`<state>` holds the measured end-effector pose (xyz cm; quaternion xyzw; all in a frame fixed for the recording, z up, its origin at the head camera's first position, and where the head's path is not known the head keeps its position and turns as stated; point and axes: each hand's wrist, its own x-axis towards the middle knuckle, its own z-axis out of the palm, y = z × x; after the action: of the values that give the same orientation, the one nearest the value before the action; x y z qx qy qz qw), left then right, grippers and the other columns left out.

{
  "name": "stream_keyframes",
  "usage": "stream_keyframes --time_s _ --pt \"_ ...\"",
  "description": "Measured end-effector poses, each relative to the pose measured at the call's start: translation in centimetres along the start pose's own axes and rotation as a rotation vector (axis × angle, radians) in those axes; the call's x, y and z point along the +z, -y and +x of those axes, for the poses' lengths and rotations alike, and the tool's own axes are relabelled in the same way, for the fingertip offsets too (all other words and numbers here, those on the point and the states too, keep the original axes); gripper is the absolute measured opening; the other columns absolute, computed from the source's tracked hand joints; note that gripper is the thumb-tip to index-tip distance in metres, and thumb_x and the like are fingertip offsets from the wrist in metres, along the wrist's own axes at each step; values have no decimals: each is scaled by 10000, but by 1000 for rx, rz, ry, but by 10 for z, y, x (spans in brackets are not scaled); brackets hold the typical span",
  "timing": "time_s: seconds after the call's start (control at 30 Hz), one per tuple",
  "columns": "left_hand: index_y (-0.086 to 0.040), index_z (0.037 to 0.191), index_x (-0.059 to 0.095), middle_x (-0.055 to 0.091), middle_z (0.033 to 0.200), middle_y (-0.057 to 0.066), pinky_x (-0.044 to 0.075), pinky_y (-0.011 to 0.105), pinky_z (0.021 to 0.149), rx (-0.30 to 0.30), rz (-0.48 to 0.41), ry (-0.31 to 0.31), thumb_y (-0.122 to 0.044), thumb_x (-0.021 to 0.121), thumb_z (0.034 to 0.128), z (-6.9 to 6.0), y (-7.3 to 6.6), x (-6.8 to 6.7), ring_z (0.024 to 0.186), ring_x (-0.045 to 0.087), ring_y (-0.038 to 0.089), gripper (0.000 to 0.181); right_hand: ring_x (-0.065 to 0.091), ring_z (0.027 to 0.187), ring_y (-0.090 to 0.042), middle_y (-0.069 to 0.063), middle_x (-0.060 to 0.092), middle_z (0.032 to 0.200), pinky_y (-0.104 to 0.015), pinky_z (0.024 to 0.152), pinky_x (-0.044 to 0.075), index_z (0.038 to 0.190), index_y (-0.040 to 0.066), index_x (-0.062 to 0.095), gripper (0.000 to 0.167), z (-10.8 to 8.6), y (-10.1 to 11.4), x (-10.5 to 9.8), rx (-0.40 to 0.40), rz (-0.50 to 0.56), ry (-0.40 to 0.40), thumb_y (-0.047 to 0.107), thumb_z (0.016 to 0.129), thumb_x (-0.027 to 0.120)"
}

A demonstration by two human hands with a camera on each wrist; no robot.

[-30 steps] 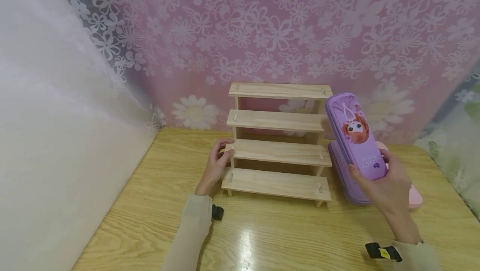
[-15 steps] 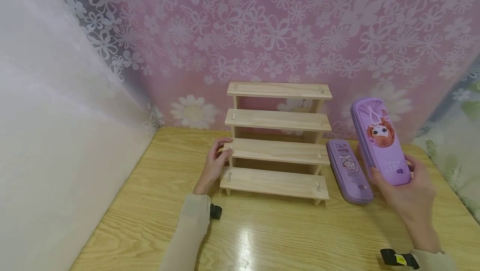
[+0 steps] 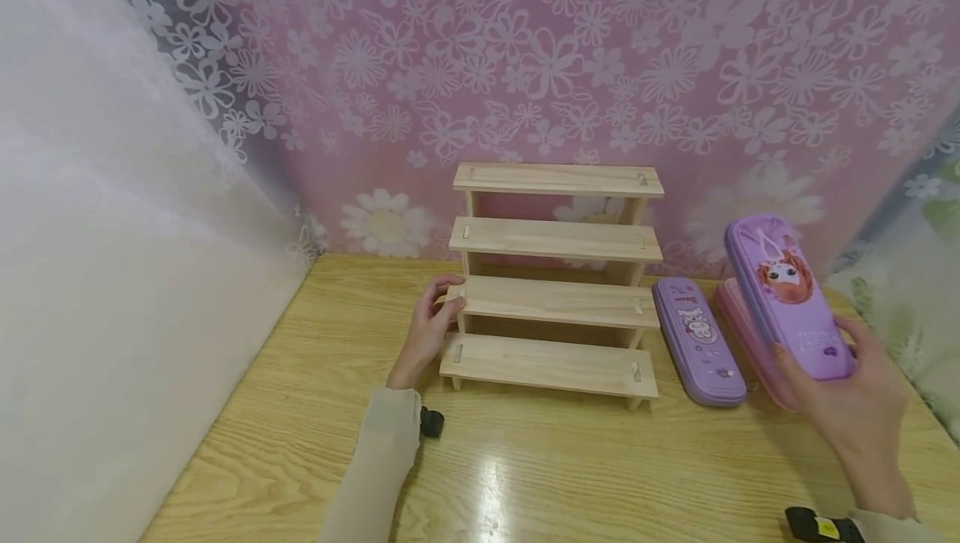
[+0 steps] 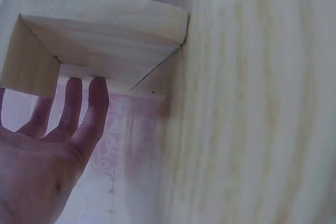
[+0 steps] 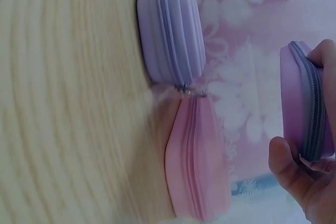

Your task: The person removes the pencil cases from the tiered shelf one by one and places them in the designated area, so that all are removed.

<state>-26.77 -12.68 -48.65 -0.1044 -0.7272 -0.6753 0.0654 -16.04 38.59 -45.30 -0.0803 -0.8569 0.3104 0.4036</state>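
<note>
My right hand [image 3: 861, 399] grips the lower end of a purple zippered pencil case [image 3: 789, 297] with a red-haired doll picture. This case is held up in the air, tilted, over a pink pencil case [image 3: 738, 318] that it partly covers. Left of the pink one, a second purple pencil case [image 3: 697, 339] with a cartoon print lies on the table. At the wooden stepped shelf [image 3: 551, 301], my left hand [image 3: 426, 330] holds the left end of the second board from the bottom. In the left wrist view its fingertips [image 4: 98, 85] touch the wood.
The wood-grain table [image 3: 570, 460] ends at a pink flowered backdrop [image 3: 525, 67]. A white sheet [image 3: 150, 234] borders the left side. More flowered cloth [image 3: 918, 276] borders the right. The boards of the shelf hold nothing.
My right hand has carried the doll-print pencil case rightward and somewhat down, away from the shelf, uncovering the cartoon-print case. My left hand stays on the shelf.
</note>
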Motion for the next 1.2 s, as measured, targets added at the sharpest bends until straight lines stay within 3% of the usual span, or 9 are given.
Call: stream_keyframes --time_s 0.17,0.27,0.3,0.4,0.5,0.87,0.97,1.07,1.2 --pt "-138 1343 561 568 1315 117 597 454 843 1 -4 -2 -189 566 1040 0 0 1 1060 628 278 308 309 836 260 -349 671 1174 -53 643 263 1375 46 602 769 -1 -9 -6 79 -57 32 214 680 885" --pt "-134 1348 561 567 1316 116 596 467 850 1 -4 -3 -191 563 1040 0 2 1 1060 630 276 313 289 830 239 -320 658 1248 -95 633 263 1424 103 577 787 -1 -14 -11 176 -98 74 262 716 880" --pt "-138 1347 561 567 1317 111 595 469 849 0 -3 -4 -194 563 1040 0 2 0 1061 629 275 312 372 853 190 -315 650 1277 -115 627 259 1440 110 564 795 -2 -16 -12 202 -119 91 282 729 875" --pt "-133 1352 559 567 1319 109 595 469 845 0 -2 -3 -199 568 1037 0 1 0 1057 630 274 321 587 945 -112 -312 620 1345 -147 613 251 1477 114 527 819 -3 -22 -18 262 -173 137 327 757 853" --pt "-130 1353 557 568 1317 106 595 461 842 1 -5 -5 -199 573 1035 0 1 0 1049 632 258 326 575 1077 -487 -345 589 1366 -173 606 241 1490 73 498 831 -4 -29 -23 270 -195 160 341 776 829" --pt "-115 1348 553 558 1322 131 595 466 851 12 -19 0 -175 571 1033 1 2 1 1052 630 269 322 479 1250 -577 -405 444 1476 -248 704 271 1576 55 351 892 2 -50 -38 397 -209 262 383 857 764" --pt "-138 1344 555 555 1329 119 594 476 848 9 -17 6 -188 568 1038 0 1 0 1059 627 286 311 476 1271 -545 -369 450 1498 -207 728 271 1569 64 371 856 1 -57 -38 408 -181 217 336 858 763" --pt "-161 1340 558 552 1334 109 591 490 847 5 -16 12 -210 572 1039 0 1 0 1067 622 300 305 501 1257 -405 -336 490 1482 -126 778 249 1539 50 421 803 -2 -65 -36 403 -131 145 261 845 768" --pt "-169 1342 562 545 1347 116 582 511 866 -1 -17 15 -225 578 1037 0 1 0 1085 614 319 310 432 1300 -359 -354 446 1484 -93 869 232 1535 -3 392 790 -1 -75 -36 410 -88 140 226 859 732"
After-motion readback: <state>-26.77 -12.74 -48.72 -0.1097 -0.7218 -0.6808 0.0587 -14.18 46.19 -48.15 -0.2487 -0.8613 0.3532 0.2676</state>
